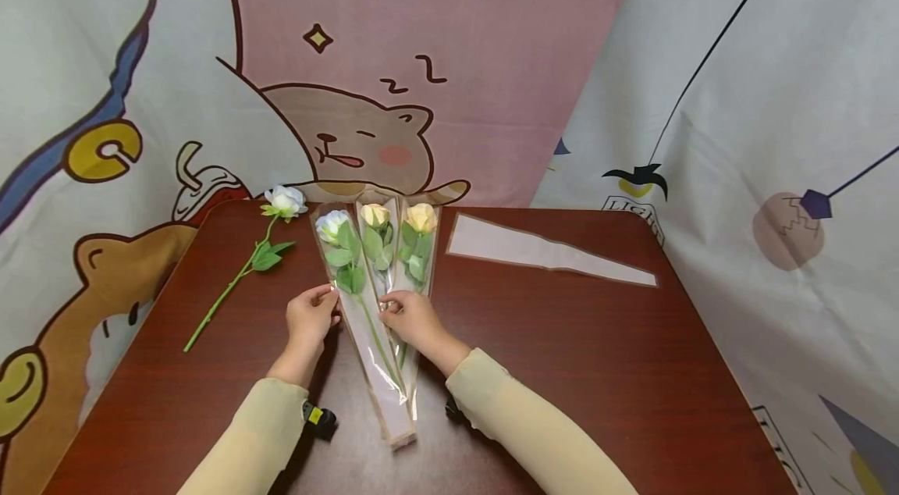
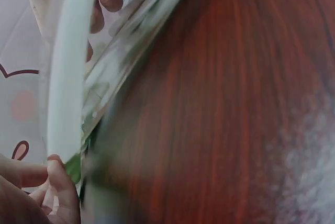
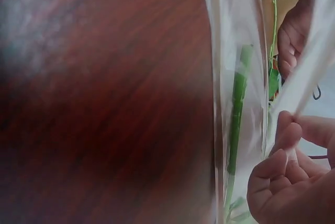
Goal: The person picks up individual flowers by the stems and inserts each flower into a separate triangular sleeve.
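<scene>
Reddish-brown table, pink cartoon backdrop, pale printed cloth

2 hands at a pale sleeve — green stem in clear wrapper

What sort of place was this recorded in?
Possibly an improvised indoor recording booth: cartoon-print fabric hangs behind and beside a wood-grain table bearing three sleeved roses.

Four green-stemmed fabric-petalled roses, two peach and two bluish-white, share one reddish-brown desk with four tapered, pale, brown-edged sleeves.
</scene>
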Action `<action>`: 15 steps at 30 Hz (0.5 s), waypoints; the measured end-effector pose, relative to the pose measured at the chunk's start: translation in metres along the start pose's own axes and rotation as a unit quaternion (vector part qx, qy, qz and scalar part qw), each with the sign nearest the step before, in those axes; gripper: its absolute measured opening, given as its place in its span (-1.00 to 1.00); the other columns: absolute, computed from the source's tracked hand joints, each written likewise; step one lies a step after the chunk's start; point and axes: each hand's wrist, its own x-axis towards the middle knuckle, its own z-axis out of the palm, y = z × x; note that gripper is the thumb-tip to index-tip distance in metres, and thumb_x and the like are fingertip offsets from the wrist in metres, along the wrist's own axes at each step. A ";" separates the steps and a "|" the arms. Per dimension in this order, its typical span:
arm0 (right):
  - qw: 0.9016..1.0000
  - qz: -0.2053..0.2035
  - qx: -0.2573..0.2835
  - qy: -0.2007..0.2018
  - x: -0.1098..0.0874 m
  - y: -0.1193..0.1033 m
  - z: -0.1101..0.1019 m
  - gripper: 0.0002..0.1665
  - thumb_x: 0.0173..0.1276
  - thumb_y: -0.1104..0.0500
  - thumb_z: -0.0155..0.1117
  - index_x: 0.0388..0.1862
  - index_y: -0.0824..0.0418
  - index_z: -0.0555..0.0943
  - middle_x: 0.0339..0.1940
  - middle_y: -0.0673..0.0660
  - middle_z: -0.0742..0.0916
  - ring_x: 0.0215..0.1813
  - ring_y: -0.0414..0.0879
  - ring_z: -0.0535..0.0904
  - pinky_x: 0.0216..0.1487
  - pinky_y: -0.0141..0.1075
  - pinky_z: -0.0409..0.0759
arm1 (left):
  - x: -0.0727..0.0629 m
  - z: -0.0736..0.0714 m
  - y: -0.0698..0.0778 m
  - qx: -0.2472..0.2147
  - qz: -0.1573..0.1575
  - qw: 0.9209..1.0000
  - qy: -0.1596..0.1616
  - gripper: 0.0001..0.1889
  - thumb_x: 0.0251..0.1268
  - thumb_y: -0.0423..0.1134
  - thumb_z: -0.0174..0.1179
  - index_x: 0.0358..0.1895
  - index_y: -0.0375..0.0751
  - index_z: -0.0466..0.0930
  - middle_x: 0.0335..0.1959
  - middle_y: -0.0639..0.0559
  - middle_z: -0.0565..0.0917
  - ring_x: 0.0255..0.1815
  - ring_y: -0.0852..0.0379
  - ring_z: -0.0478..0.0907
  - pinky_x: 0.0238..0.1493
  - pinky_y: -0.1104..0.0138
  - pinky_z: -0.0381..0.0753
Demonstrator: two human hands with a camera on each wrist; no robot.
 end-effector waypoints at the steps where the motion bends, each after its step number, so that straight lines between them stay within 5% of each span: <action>1: 1.000 0.001 0.002 -0.002 0.000 0.000 0.001 -0.70 0.17 0.27 0.33 -0.08 0.24 0.65 -0.44 0.08 0.76 -0.52 -0.33 0.50 -0.46 -0.50 0.48 | 0.000 -0.001 -0.001 0.006 -0.007 1.000 -0.003 -0.69 0.32 -0.32 0.12 0.07 -0.41 0.55 -0.45 0.09 0.59 -0.61 0.35 0.51 -0.58 0.48 0.59; 8: 1.000 0.007 -0.016 -0.005 0.005 0.001 0.003 -0.67 0.12 0.32 0.29 -0.08 0.23 0.63 -0.44 0.06 0.76 -0.52 -0.31 0.48 -0.46 -0.51 0.44 | 0.005 -0.003 -0.001 0.019 -0.023 0.999 -0.031 -0.60 0.31 -0.35 0.08 0.19 -0.42 0.45 -0.05 -0.22 0.60 -0.46 0.42 0.54 -0.42 0.48 0.65; 15: 0.995 -0.013 -0.094 -0.013 0.007 -0.002 0.004 -0.67 0.12 0.31 0.19 -0.13 0.15 0.71 -0.49 -0.02 0.70 -0.47 -0.29 0.39 -0.44 -0.51 0.35 | 0.010 -0.001 0.001 0.047 -0.008 0.998 -0.029 -0.59 0.27 -0.39 0.09 0.18 -0.44 0.46 -0.07 -0.24 0.62 -0.48 0.46 0.50 -0.41 0.48 0.65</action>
